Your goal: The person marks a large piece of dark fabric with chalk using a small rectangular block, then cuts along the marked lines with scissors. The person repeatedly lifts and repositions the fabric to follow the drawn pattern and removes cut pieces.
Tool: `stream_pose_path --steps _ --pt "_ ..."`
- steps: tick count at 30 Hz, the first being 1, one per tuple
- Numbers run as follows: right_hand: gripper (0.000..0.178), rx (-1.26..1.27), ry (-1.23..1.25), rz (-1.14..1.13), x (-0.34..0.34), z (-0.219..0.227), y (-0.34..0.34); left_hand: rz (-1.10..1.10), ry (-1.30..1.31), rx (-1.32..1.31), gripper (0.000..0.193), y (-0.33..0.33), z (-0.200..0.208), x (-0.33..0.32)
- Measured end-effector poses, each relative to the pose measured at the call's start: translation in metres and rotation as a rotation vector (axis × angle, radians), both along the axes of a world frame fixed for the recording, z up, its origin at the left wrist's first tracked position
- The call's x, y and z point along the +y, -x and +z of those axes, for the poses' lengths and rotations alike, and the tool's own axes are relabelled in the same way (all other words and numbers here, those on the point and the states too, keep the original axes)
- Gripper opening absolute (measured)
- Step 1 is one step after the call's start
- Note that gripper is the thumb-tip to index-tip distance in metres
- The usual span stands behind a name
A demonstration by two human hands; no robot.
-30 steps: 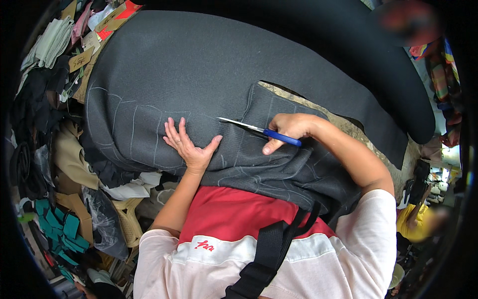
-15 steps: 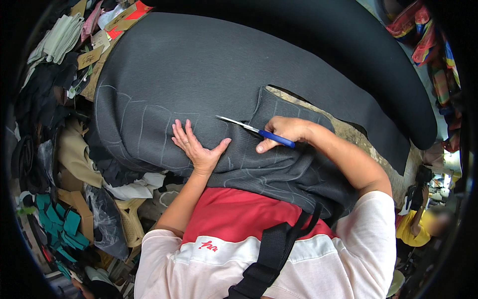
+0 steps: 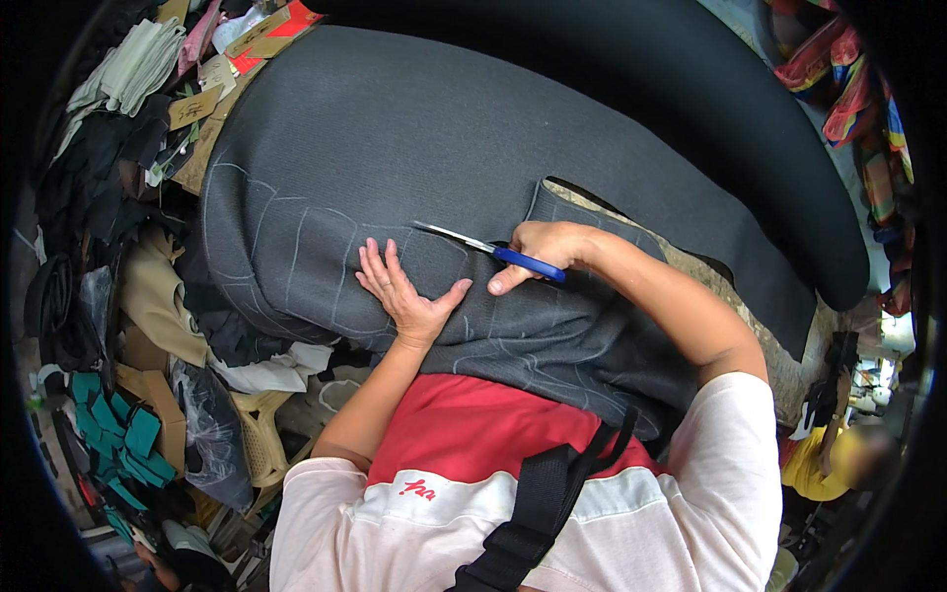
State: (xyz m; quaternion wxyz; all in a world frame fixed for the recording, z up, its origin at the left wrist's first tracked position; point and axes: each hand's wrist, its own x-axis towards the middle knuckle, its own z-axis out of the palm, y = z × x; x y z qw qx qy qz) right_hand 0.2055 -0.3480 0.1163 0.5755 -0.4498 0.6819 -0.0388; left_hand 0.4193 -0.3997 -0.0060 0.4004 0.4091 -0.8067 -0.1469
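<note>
Right hand (image 3: pixel 540 249): wrapped around the handles of the blue-handled scissors (image 3: pixel 533 264), blades aimed leftward; I can't tell how far they part.
Left hand (image 3: pixel 409 304): palm down, fingers fanned apart, pressing lightly, gripping nothing.
Charcoal fabric (image 3: pixel 395 128): spread over the worktable (image 3: pixel 695 268) in front of the person, chalk-marked, its near part bunched against their red-and-white shirt (image 3: pixel 473 414).
Handling: looks soft, pliable and fairly thick; probably heavy as a whole sheet, not fragile, and apt to ruck. I'd hold it flat-handed beside the blades, or pinch the cut edge.
Edges: an open gap bares tabletop right of the scissors; the left side droops over the table's end.
Room: widest across the smooth far stretch, up to the black roll (image 3: pixel 769 148); tight where the scissor tips sit near the left fingertips.
</note>
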Motion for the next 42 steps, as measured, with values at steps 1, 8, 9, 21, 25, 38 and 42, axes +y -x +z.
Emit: stream_pose_path --steps 1,8,9,21,25,38,42 --pt "0.057 0.013 0.003 0.003 -0.001 0.000 -0.001 0.004 -0.006 -0.006 0.116 0.000 0.000 0.000" --pt "0.065 -0.035 0.041 0.027 -0.009 -0.001 0.001 -0.010 0.027 0.013 0.104 -0.001 0.000 0.002" --pt "0.065 -0.069 0.047 0.037 -0.014 -0.001 0.000 -0.011 0.034 0.016 0.103 -0.001 0.000 0.002" --pt "0.046 -0.158 -0.016 0.017 -0.040 0.004 -0.014 -0.020 0.031 0.096 0.089 0.000 -0.004 0.005" --pt "0.044 -0.111 0.029 0.012 -0.045 0.005 -0.022 -0.028 0.036 0.101 0.083 -0.002 -0.005 0.005" --pt "0.054 -0.257 -0.075 0.197 -0.048 0.005 -0.014 -0.045 0.034 0.116 0.057 -0.003 -0.010 0.007" --pt "0.054 -0.298 -0.158 0.159 -0.056 0.007 -0.016 -0.045 0.032 0.110 0.056 -0.004 -0.009 0.007"
